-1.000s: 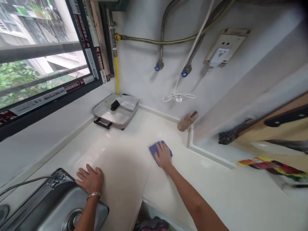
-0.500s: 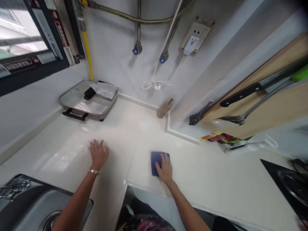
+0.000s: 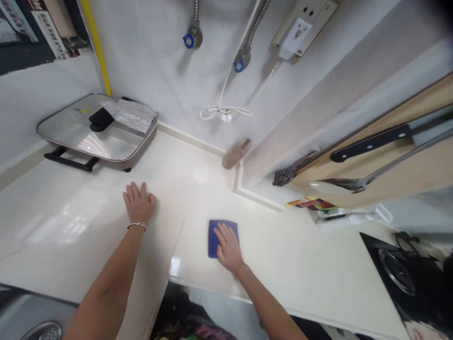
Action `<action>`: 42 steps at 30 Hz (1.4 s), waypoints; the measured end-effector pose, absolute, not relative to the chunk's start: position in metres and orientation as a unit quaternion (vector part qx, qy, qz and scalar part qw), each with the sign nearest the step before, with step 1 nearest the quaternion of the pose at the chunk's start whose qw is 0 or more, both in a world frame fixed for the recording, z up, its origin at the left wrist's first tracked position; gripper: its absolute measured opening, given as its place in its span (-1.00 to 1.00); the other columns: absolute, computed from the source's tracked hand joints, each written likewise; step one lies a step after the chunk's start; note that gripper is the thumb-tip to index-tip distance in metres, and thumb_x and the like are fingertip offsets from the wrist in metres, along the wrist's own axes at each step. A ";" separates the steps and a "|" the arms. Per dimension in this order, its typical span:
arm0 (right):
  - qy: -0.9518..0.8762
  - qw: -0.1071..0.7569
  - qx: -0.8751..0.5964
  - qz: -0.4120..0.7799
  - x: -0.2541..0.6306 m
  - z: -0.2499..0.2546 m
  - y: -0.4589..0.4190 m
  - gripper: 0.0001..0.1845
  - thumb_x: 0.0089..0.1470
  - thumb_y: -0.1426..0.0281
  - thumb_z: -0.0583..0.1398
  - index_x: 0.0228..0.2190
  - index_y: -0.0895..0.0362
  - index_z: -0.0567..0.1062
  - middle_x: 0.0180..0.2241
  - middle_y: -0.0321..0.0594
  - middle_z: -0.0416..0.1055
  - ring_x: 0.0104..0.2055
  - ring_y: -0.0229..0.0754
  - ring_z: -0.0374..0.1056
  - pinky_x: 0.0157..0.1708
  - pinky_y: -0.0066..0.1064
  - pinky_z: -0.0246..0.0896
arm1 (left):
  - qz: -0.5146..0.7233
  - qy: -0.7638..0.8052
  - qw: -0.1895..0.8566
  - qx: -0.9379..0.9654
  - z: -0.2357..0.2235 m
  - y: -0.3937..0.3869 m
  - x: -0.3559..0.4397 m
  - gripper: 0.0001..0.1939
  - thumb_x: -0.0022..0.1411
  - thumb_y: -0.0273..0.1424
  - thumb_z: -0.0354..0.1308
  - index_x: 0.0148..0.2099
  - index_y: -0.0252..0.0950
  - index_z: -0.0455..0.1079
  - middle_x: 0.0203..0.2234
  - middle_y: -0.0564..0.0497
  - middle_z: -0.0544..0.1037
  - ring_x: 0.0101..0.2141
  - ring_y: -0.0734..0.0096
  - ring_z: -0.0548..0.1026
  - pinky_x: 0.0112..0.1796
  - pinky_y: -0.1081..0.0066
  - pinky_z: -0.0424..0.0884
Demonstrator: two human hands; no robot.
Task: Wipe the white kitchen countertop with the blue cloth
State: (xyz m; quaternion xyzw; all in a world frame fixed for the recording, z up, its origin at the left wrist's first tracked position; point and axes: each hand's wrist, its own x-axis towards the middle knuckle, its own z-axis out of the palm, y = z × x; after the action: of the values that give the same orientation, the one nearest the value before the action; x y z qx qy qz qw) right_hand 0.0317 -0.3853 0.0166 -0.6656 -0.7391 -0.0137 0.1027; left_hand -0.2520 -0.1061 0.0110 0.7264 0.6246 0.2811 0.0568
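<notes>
My right hand [image 3: 229, 246] lies palm down on a folded blue cloth [image 3: 213, 238] on the white countertop [image 3: 300, 264]. Its fingers stretch across the cloth's upper right part, and the palm covers the lower right corner. To the left, my left hand [image 3: 138, 204] rests flat on the counter with its fingers spread and nothing in them. A bracelet [image 3: 137, 225] circles that wrist. Just beyond the left hand stands a rectangular electric pan [image 3: 95, 163] with a glass lid [image 3: 71, 130], a black knob and a plastic packet [image 3: 130, 118] on top.
A brownish bottle-like object [image 3: 235, 155] stands at the wall corner. A knife [image 3: 371, 144], a metal spatula [image 3: 354, 184] and a wooden board [image 3: 399, 174] hang at the right. A black stove [image 3: 392, 274] sits far right, a steel sink [image 3: 21, 311] lower left. Valves [image 3: 193, 38] and an outlet [image 3: 297, 35] are on the wall.
The view has come closer and tilted down, so the pan and wall fittings look larger and the sink has slid mostly out of sight. My right hand stays on the cloth, my left on the counter.
</notes>
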 end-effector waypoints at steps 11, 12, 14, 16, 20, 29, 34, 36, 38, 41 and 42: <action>-0.690 0.140 -0.710 -0.014 0.070 0.019 -0.240 -0.36 0.20 0.40 0.00 0.30 0.19 0.20 0.39 -0.08 0.03 0.44 -0.03 -0.14 0.40 -0.03 -0.22 | 0.236 0.649 0.035 0.722 0.025 -0.106 -0.251 -0.41 0.35 -0.31 -0.06 0.36 -0.41 0.20 0.40 -0.36 0.04 0.39 -0.13 -0.07 0.30 -0.13 -0.08; -0.694 0.142 -0.705 -0.011 0.075 0.019 -0.229 -0.36 0.20 0.39 0.00 0.30 0.19 0.20 0.39 -0.09 0.04 0.44 -0.04 -0.14 0.40 -0.04 -0.23 | 0.228 0.653 0.033 0.721 0.027 -0.106 -0.250 -0.41 0.35 -0.31 -0.07 0.36 -0.41 0.20 0.39 -0.35 0.05 0.39 -0.12 -0.06 0.30 -0.12 -0.07; -0.698 0.147 -0.701 -0.009 0.086 0.017 -0.208 -0.37 0.21 0.39 0.01 0.30 0.18 0.20 0.39 -0.10 0.04 0.44 -0.05 -0.13 0.41 -0.06 -0.25 | 0.213 0.659 0.031 0.721 0.031 -0.105 -0.249 -0.41 0.36 -0.30 -0.06 0.36 -0.40 0.21 0.39 -0.35 0.06 0.39 -0.12 -0.05 0.30 -0.11 -0.06; -0.693 0.154 -0.704 -0.009 0.096 0.016 -0.188 -0.37 0.21 0.38 0.00 0.30 0.17 0.20 0.39 -0.12 0.04 0.44 -0.06 -0.13 0.41 -0.07 -0.27 | 0.202 0.664 0.028 0.720 0.034 -0.105 -0.248 -0.41 0.36 -0.29 -0.06 0.37 -0.40 0.20 0.39 -0.34 0.06 0.38 -0.12 -0.03 0.30 -0.10 -0.05; -0.674 0.171 -0.718 -0.013 0.115 0.013 -0.151 -0.39 0.23 0.37 0.00 0.29 0.16 0.21 0.39 -0.14 0.03 0.44 -0.05 -0.13 0.41 -0.07 -0.29 | 0.176 0.674 0.024 0.717 0.036 -0.102 -0.248 -0.42 0.37 -0.27 -0.07 0.36 -0.38 0.21 0.39 -0.32 0.08 0.38 -0.11 0.00 0.30 -0.09 -0.04; -0.656 0.198 -0.729 -0.012 0.136 0.011 -0.112 -0.40 0.21 0.37 0.01 0.26 0.18 0.26 0.37 -0.12 0.09 0.42 -0.05 -0.08 0.41 -0.08 -0.28 | 0.144 0.685 0.027 0.714 0.034 -0.098 -0.252 -0.41 0.40 -0.21 -0.14 0.37 -0.33 0.21 0.38 -0.30 0.10 0.38 -0.08 0.01 0.30 -0.07 0.01; -0.653 0.200 -0.730 -0.024 0.136 0.013 -0.109 -0.40 0.21 0.37 0.02 0.27 0.17 0.26 0.36 -0.12 0.10 0.42 -0.06 -0.07 0.40 -0.10 -0.28 | 0.131 0.691 0.038 0.710 0.036 -0.096 -0.253 -0.40 0.39 -0.19 -0.16 0.36 -0.35 0.21 0.38 -0.30 0.10 0.38 -0.08 0.01 0.30 -0.07 0.00; -0.651 0.203 -0.731 -0.028 0.135 0.014 -0.109 -0.40 0.21 0.36 0.03 0.26 0.16 0.26 0.36 -0.14 0.11 0.41 -0.07 -0.07 0.41 -0.09 -0.30 | 0.130 0.693 0.037 0.708 0.036 -0.095 -0.254 -0.40 0.39 -0.19 -0.16 0.36 -0.35 0.22 0.38 -0.29 0.10 0.38 -0.08 0.01 0.30 -0.06 0.00; -0.648 0.208 -0.732 -0.032 0.134 0.013 -0.108 -0.40 0.21 0.36 0.02 0.26 0.14 0.26 0.36 -0.14 0.11 0.41 -0.06 -0.06 0.41 -0.05 -0.35 | 0.131 0.692 0.033 0.709 0.035 -0.094 -0.255 -0.40 0.39 -0.19 -0.15 0.35 -0.35 0.23 0.38 -0.29 0.11 0.38 -0.07 0.01 0.30 -0.05 0.01; -0.640 0.222 -0.735 -0.034 0.133 0.012 -0.110 -0.41 0.22 0.35 0.02 0.26 0.12 0.27 0.35 -0.15 0.12 0.40 -0.03 -0.04 0.41 0.05 -0.44 | 0.130 0.689 0.029 0.712 0.037 -0.095 -0.254 -0.40 0.38 -0.20 -0.13 0.35 -0.35 0.23 0.38 -0.29 0.12 0.38 -0.05 0.00 0.30 -0.04 0.01; -0.637 0.228 -0.736 -0.032 0.132 0.011 -0.111 -0.42 0.22 0.35 0.02 0.26 0.12 0.27 0.35 -0.15 0.13 0.40 -0.03 -0.04 0.41 0.06 -0.46 | 0.130 0.689 0.029 0.712 0.038 -0.095 -0.253 -0.40 0.38 -0.20 -0.13 0.35 -0.35 0.22 0.38 -0.28 0.12 0.38 -0.04 0.00 0.31 -0.03 0.01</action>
State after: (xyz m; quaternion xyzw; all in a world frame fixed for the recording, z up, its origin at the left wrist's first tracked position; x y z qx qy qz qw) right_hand 0.1324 -0.1106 0.0109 -0.7356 -0.6369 -0.0325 0.2283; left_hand -0.2534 -0.0951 0.0385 0.7122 0.6893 0.1295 0.0288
